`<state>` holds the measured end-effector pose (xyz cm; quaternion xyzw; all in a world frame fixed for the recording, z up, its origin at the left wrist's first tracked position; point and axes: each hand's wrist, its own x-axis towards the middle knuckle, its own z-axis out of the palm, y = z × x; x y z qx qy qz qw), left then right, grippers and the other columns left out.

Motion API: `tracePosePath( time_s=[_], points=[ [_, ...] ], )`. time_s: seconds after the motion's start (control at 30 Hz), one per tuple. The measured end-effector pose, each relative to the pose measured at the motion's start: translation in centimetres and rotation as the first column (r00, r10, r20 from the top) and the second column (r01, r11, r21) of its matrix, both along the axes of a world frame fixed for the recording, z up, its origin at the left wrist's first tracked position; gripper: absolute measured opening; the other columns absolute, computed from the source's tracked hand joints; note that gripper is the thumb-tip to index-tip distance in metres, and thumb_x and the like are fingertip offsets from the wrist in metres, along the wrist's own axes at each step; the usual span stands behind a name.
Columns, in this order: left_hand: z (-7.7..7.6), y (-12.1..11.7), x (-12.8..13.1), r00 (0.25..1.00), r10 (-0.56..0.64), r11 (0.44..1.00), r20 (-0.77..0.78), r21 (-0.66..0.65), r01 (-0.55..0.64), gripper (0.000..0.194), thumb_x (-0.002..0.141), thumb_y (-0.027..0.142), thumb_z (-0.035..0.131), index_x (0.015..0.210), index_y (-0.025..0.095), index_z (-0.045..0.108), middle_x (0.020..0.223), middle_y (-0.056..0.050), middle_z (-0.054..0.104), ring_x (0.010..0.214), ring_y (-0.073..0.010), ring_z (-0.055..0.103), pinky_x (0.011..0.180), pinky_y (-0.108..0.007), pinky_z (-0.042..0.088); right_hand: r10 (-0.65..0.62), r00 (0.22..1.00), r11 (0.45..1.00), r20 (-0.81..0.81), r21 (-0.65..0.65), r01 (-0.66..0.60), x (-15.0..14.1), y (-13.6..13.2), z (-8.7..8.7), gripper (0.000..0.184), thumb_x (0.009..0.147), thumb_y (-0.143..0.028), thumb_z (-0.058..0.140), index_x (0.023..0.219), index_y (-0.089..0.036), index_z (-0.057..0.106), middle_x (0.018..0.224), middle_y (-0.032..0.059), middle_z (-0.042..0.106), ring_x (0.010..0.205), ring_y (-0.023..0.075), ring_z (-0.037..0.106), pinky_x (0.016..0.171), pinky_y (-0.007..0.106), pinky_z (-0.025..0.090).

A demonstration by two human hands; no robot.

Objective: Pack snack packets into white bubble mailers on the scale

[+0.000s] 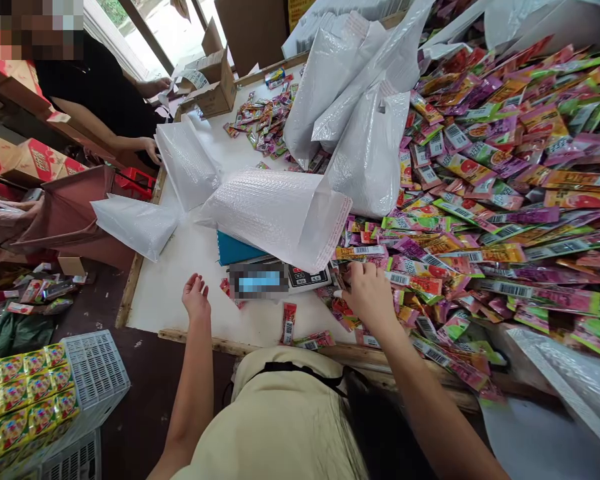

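My left hand (pixel 195 297) hovers over the white tabletop (pixel 180 273), fingers loosely curled, holding nothing. My right hand (pixel 367 291) reaches into the edge of a big heap of colourful snack packets (pixel 485 200), its fingers closed around a few packets. Between my hands sits a small weighing scale (pixel 280 277), and on it lies a white bubble mailer (pixel 280 213) over a blue block (pixel 235 250). A few loose packets (pixel 300 330) lie at the table's near edge.
More white bubble mailers (pixel 360 113) are piled at the back and left (pixel 137 223). Another person in black (pixel 95 100) stands at the far left by open cardboard boxes (pixel 210 83). A white plastic crate (pixel 95 367) and yellow-green packs (pixel 25 393) sit on the floor.
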<state>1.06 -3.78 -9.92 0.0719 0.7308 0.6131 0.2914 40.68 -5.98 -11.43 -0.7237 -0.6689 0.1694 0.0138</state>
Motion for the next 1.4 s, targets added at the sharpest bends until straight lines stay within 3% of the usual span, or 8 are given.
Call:
tracePosePath(
  time_s=[0.23, 0.47, 0.63, 0.83, 0.97, 1.17, 1.27, 1.4],
  points=[
    [0.0, -0.7, -1.1, 1.0, 0.026, 1.0, 0.0, -0.005, -0.026, 0.015, 0.079, 0.014, 0.068, 0.093, 0.02, 0.066, 0.099, -0.003, 0.065, 0.079, -0.0085, 0.058, 0.076, -0.024, 0.044, -0.185, 0.979, 0.982, 0.091, 0.056, 0.181, 5.2, 1.6, -3.0, 0.038, 0.082, -0.03, 0.066, 0.115, -0.013, 0.057, 0.113, 0.0236, 0.06, 0.105, 0.0368, 0.057, 0.079, 0.041, 0.042],
    [-0.5, -1.5, -1.4, 0.998, 0.051, 0.999, 0.028, -0.006, -0.051, 0.014, 0.08, 0.012, 0.068, 0.091, 0.02, 0.067, 0.097, -0.004, 0.066, 0.079, -0.0095, 0.058, 0.076, -0.024, 0.045, -0.324, 0.946, 0.931, 0.021, 0.185, 0.315, 10.9, 3.2, -1.2, 0.041, 0.08, -0.034, 0.07, 0.114, -0.012, 0.065, 0.107, 0.0272, 0.062, 0.1, 0.0384, 0.059, 0.08, 0.046, 0.042],
    [-0.8, -0.9, -0.7, 0.999, 0.024, 1.0, 0.03, 0.002, -0.024, 0.014, 0.079, 0.013, 0.068, 0.092, 0.02, 0.067, 0.099, -0.004, 0.066, 0.08, -0.0093, 0.058, 0.076, -0.024, 0.045, -0.186, 0.948, 0.922, -0.258, 0.288, 0.259, 7.8, 1.6, 1.2, 0.03, 0.084, -0.03, 0.056, 0.109, -0.018, 0.069, 0.105, 0.0181, 0.067, 0.099, 0.0328, 0.062, 0.084, 0.045, 0.048],
    [0.0, 1.0, -0.9, 0.993, -0.027, 0.999, -0.111, 0.025, 0.03, 0.017, 0.078, 0.017, 0.069, 0.095, 0.02, 0.066, 0.102, -0.004, 0.066, 0.084, -0.0101, 0.059, 0.08, -0.025, 0.043, -0.015, 0.794, 0.933, -0.608, 0.277, 0.229, 3.9, 2.9, 5.3, 0.023, 0.08, -0.027, 0.054, 0.094, -0.021, 0.072, 0.085, 0.0064, 0.07, 0.07, 0.0188, 0.061, 0.071, 0.034, 0.049],
    [1.9, 4.0, -1.4, 0.934, -0.11, 0.987, -0.341, 0.076, 0.144, 0.018, 0.082, 0.02, 0.067, 0.099, 0.017, 0.067, 0.102, -0.005, 0.065, 0.089, -0.0122, 0.059, 0.081, -0.026, 0.044, 0.077, 0.672, 0.955, -0.736, 0.249, 0.163, 1.6, 4.7, 7.4, 0.025, 0.084, -0.027, 0.051, 0.096, -0.02, 0.072, 0.089, 0.0062, 0.073, 0.075, 0.0185, 0.064, 0.07, 0.032, 0.049],
    [5.1, 10.6, -0.6, 0.75, -0.275, 0.916, -0.601, 0.074, 0.395, 0.024, 0.088, 0.032, 0.07, 0.105, 0.015, 0.068, 0.097, -0.005, 0.064, 0.089, -0.0145, 0.058, 0.088, -0.027, 0.044, 0.141, 0.589, 0.978, -0.796, 0.206, 0.045, -3.0, 9.3, 6.6, 0.035, 0.082, -0.026, 0.056, 0.115, -0.018, 0.065, 0.112, 0.0116, 0.072, 0.093, 0.0222, 0.067, 0.085, 0.038, 0.055],
    [5.4, 13.1, 0.6, 0.73, -0.34, 0.885, -0.592, 0.059, 0.461, 0.028, 0.088, 0.038, 0.072, 0.103, 0.014, 0.068, 0.094, -0.004, 0.064, 0.085, -0.0132, 0.057, 0.083, -0.026, 0.043, 0.197, 0.581, 0.972, -0.79, 0.234, -0.011, -5.8, 12.4, 5.9, 0.042, 0.083, -0.028, 0.061, 0.123, -0.018, 0.062, 0.126, 0.0147, 0.067, 0.109, 0.0261, 0.064, 0.092, 0.041, 0.054],
    [5.0, 14.5, 1.9, 0.729, -0.453, 0.848, -0.513, 0.004, 0.53, 0.028, 0.086, 0.037, 0.074, 0.101, 0.014, 0.068, 0.086, -0.002, 0.063, 0.078, -0.0135, 0.056, 0.075, -0.025, 0.043, 0.151, 0.614, 0.981, -0.774, 0.195, 0.005, -8.0, 15.1, 5.0, 0.023, 0.091, -0.033, 0.059, 0.107, -0.019, 0.068, 0.114, 0.0111, 0.072, 0.112, 0.0258, 0.061, 0.102, 0.038, 0.049]
  ],
)
